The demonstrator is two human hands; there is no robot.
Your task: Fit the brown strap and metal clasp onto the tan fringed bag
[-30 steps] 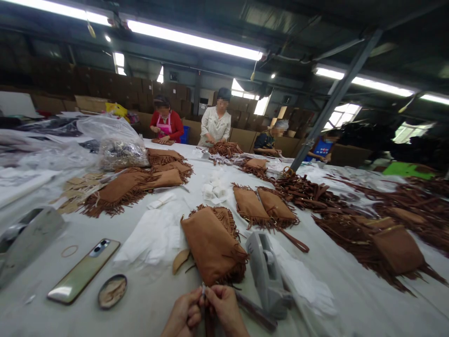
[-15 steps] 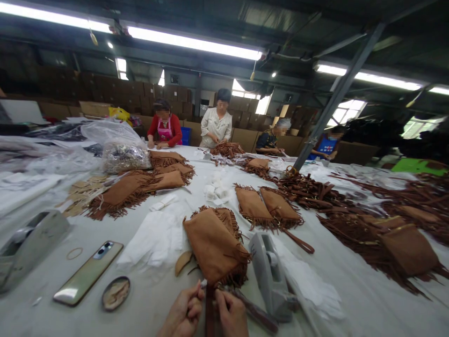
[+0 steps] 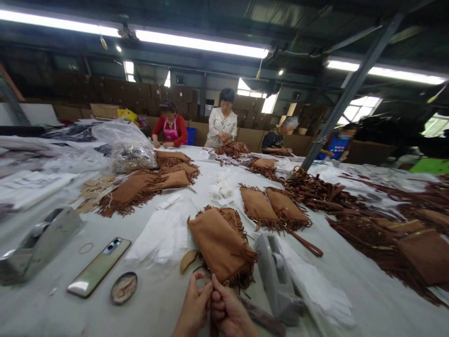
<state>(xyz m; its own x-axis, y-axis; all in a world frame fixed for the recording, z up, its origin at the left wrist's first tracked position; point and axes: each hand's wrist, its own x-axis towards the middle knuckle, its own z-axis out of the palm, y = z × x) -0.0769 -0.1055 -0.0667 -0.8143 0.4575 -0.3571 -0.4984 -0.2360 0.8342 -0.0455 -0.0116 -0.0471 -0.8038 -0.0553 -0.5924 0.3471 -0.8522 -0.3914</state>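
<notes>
My left hand (image 3: 192, 306) and my right hand (image 3: 228, 310) meet at the bottom edge of the view, fingers pinched together on a thin brown strap whose end barely shows between them. Just beyond my hands lies a tan suede fringed bag (image 3: 222, 246) on the white table (image 3: 147, 309). A grey tape dispenser (image 3: 277, 278) stands right of my right hand. A dark brown strap (image 3: 261, 318) lies on the table under my right wrist.
A phone (image 3: 98, 267), a small round tin (image 3: 124, 288) and a second tape dispenser (image 3: 38, 244) lie to the left. White tissue sheets (image 3: 158, 236), more fringed bags (image 3: 274, 208) and heaps of brown straps (image 3: 354, 206) cover the table. Several people (image 3: 221, 122) work at the far end.
My hands have closed tighter together around the strap, and its end, seen earlier between my fingertips, is now nearly hidden. The view has shifted slightly to the left.
</notes>
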